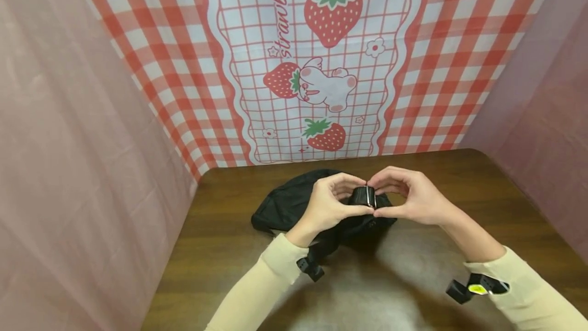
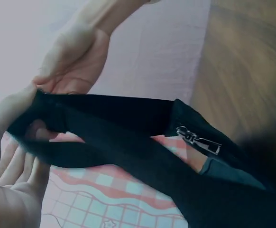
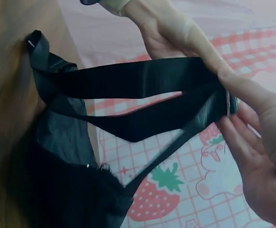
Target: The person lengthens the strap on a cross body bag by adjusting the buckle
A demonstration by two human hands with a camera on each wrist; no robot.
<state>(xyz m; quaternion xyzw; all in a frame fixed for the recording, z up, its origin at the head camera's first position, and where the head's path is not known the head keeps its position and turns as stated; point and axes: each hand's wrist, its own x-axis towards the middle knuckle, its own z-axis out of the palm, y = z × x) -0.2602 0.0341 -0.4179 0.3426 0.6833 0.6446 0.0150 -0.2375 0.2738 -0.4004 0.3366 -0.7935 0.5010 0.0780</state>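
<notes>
A black fabric bag (image 1: pixel 289 201) lies on the table, its black webbing strap (image 3: pixel 140 78) raised in loops above it. On the strap a thin metal slider buckle (image 1: pixel 369 197) shows between the two hands. My left hand (image 1: pixel 327 202) pinches the strap at the buckle's left side, thumb below and fingers above. From the other side my right hand (image 1: pixel 415 199) pinches the buckle's edge, its fingertips close to the left ones. The left wrist view shows a silvery zipper pull (image 2: pixel 198 140) on the bag. Part of the bag is hidden behind my left hand and forearm.
The brown wooden table (image 1: pixel 202 269) ends at a back edge against a red-checked strawberry cloth (image 1: pixel 174 65). Pale pink curtains (image 1: pixel 92 142) hang at both sides. A small black camera (image 1: pixel 311 268) sits on the left cuff, another (image 1: pixel 461 291) on the right.
</notes>
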